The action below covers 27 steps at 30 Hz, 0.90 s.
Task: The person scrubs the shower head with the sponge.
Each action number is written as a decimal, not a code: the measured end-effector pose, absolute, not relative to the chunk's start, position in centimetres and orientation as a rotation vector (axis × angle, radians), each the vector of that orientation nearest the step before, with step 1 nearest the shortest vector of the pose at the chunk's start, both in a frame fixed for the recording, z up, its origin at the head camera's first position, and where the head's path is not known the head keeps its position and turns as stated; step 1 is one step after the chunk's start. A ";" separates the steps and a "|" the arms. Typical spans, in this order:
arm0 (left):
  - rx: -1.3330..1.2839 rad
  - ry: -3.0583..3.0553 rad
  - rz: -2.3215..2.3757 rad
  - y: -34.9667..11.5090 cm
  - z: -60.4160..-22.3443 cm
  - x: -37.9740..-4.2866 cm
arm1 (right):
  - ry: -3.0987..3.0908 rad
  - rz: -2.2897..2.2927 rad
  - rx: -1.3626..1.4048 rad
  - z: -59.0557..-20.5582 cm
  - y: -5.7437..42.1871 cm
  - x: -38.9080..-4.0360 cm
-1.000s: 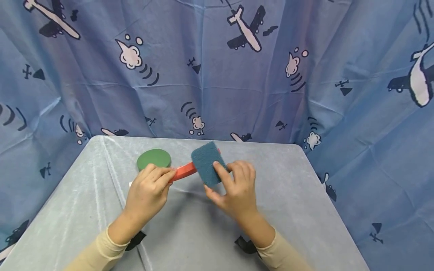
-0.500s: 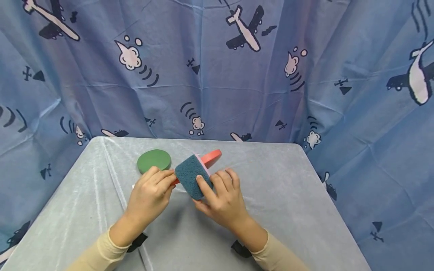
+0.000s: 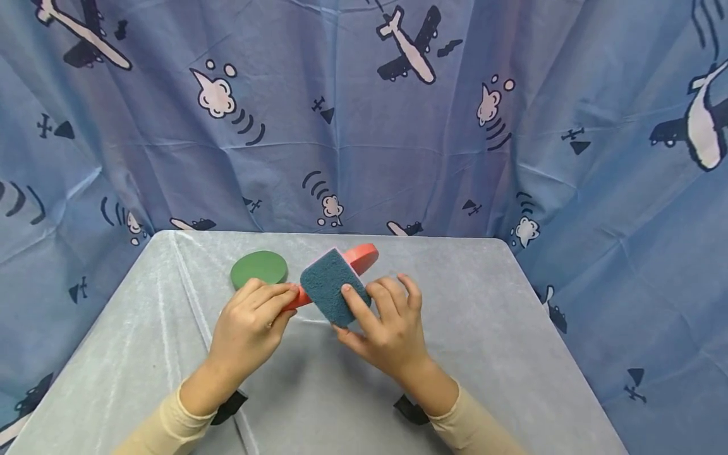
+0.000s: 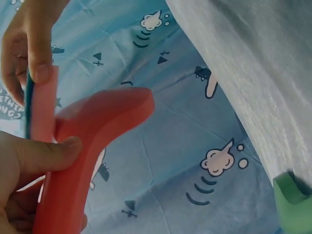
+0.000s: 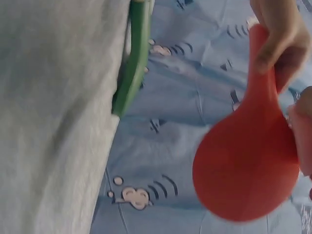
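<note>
blue airplane-print curtain hung behind the pale grey table, and above that table i had the red spoon-like tool up in the air, tilted, its round head pointing away to the right. the sponge crossed over its middle, teal face toward me, pink face turned to the red; they seemed to touch, though that contact was mostly hidden.

to my mind the sponge was the weak spot: held only by one edge, it could fold or slip out if pushed too hard. the tool might also twist, since i had it toward the handle's end, and one-sided pressure would swing the head.

my left hand was clamped on the handle, thumb against its side. my right hand pinched the sponge, forefinger on the teal face. both forearms angled inward from below. beyond my left knuckles lay the green round thing, near enough to get nudged.
</note>
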<state>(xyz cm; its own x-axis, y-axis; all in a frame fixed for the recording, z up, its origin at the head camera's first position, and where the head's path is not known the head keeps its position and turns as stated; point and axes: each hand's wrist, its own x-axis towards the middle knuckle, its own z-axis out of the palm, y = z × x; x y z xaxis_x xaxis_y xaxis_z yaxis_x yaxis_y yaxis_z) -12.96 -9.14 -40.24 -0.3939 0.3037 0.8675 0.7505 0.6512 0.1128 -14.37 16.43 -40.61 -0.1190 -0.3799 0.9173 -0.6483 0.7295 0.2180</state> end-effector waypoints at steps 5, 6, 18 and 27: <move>-0.813 -1.947 -0.686 -9.4 -39.9 -12.9 | -1.885 0.578 0.595 -40.0 18.6 -15.7; -0.812 -1.943 -0.693 -9.4 -39.8 -12.9 | -1.918 0.650 0.553 -40.0 19.0 -15.9; -0.835 -1.869 -0.882 -9.9 -39.5 -13.3 | -1.895 0.832 0.594 -39.6 19.2 -16.0; -0.781 -1.879 -1.176 -10.5 -39.1 -13.5 | -2.086 1.277 0.437 -40.0 20.8 -16.6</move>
